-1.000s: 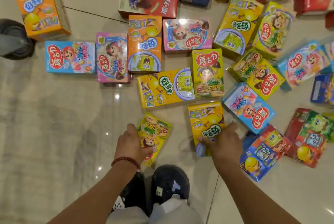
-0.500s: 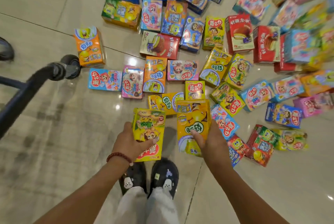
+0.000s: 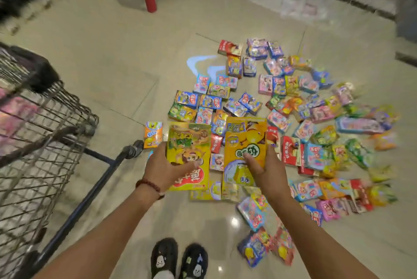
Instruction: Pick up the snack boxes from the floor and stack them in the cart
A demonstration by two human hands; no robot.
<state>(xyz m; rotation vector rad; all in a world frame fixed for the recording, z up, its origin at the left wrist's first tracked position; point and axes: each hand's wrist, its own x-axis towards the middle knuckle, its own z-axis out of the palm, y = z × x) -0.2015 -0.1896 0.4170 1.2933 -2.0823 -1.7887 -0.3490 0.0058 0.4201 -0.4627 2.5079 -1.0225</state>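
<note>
Above the glossy tiled floor (image 3: 117, 57), at about waist level, I hold one snack box in each hand. My left hand (image 3: 162, 169) grips the yellow cardboard box with a cartoon child and a red logo (image 3: 188, 154), thumb laid across its front. My right hand (image 3: 265, 169) grips the orange-yellow cardboard box with a green-lettered white label (image 3: 246, 143) the same way. Both grips are closed on their boxes.

A second ago these two boxes lay flat on the floor by my feet and I was crouched over them; half a second ago they were just coming up. Now I have straightened, the pile looks far smaller below me, and the view has swung left so the wire-mesh shopping cart (image 3: 45, 134) fills that side. I judge that the pick is finished for this pair and the carry has begun.

Some pink packaging shows blurred through the cart's mesh, so stacking seems under way. Dozens of colourful snack boxes (image 3: 316, 121) remain spread on the floor to my right, so the task looks far from done. Next I expect to turn left and lower both into the basket.
</note>
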